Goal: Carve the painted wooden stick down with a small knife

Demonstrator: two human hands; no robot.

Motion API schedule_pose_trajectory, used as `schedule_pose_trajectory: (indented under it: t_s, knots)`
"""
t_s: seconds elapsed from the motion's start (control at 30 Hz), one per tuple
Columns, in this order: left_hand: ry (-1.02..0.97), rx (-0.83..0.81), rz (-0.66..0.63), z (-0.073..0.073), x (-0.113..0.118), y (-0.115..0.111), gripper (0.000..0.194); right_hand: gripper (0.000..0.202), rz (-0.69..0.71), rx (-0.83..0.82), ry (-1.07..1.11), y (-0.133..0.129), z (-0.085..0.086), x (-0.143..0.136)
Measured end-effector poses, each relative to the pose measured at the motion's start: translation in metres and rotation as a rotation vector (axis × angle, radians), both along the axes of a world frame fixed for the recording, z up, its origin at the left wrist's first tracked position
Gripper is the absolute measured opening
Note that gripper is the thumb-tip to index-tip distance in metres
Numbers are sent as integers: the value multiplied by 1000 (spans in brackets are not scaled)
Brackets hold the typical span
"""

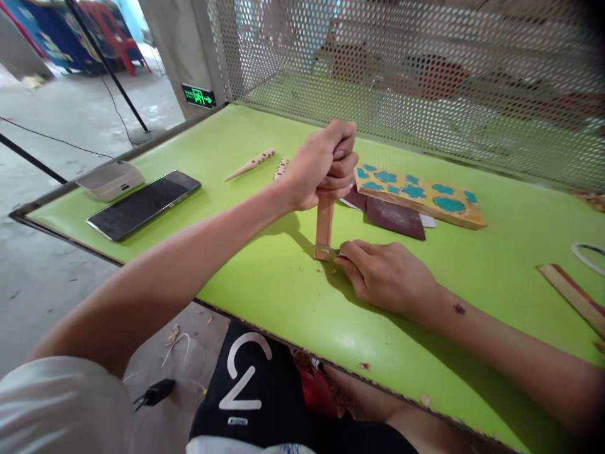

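Observation:
My left hand [326,161] is closed in a fist around the upper part of a flat wooden strip [324,221], which stands on its lower end on the green tabletop. Low down, a knife blade [329,250] lies across the face of the strip. My right hand [390,274] pinches the knife, and its fingers hide most of the handle. A few small wood shavings [320,270] lie by the strip's foot. Behind my right hand are dark brown sandpaper sheets [394,217] and a wooden block with blue-green flower-like patches [420,194].
A phone [144,203] and a clear plastic box [111,181] lie at the left. A carved, pointed wooden stick [250,164] rests farther back. Another wooden strip [571,296] and a white ring [588,257] are at the right. A perforated metal screen [401,75] borders the back.

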State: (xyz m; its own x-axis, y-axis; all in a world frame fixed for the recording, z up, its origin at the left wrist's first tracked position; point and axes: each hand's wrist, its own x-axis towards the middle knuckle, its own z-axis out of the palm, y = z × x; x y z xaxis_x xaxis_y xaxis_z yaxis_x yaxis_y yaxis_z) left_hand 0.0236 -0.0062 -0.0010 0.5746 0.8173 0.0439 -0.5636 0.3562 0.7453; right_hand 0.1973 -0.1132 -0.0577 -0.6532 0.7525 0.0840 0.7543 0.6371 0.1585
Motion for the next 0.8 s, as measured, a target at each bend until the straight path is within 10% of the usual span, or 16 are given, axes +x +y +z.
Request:
schedule_pose_trajectory:
  t_s: [0.8]
  knots:
    - [69, 97, 141, -6, 3, 4, 34, 36, -77, -84, -118, -13, 9, -15]
